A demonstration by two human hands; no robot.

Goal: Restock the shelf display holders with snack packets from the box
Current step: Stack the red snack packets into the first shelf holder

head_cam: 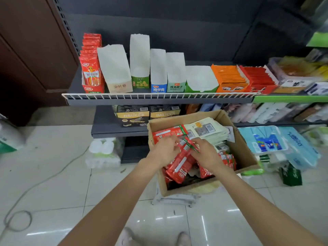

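Red packets [179,164]: I see a loose heap in the left half of the cardboard box [243,150], several overlapping.
Pale packets [207,130]: a neat stack in the box's far right part, label side up.
Left hand [165,150]: inside the box, fingers curled on the top of a red packet; I cannot tell how firmly.
Right hand [205,153]: also in the box, fingers pinching a red-and-green packet edge just beside the left hand.
Box position: open-topped, on the floor in front of the shelving, tilted slightly, resting on a flat white piece.
Shelf [156,99]: dark grey with a white wire front rail, above and behind the box.
Display holders: leftmost red holder [92,75] is full of red packets; next to it five white-lined holders [158,71] stand with nothing visible in them; then an orange holder [229,79] and a red one, both filled.
Lower shelf: dark cartons with gold bands, just behind the box's far left corner.
Floor [53,183]: glossy pale tiles, a thin grey cable looping at left.
Surroundings: wrapped tissue rolls at left under the shelf, blue tissue packs [276,142] at right, brown door at far left.
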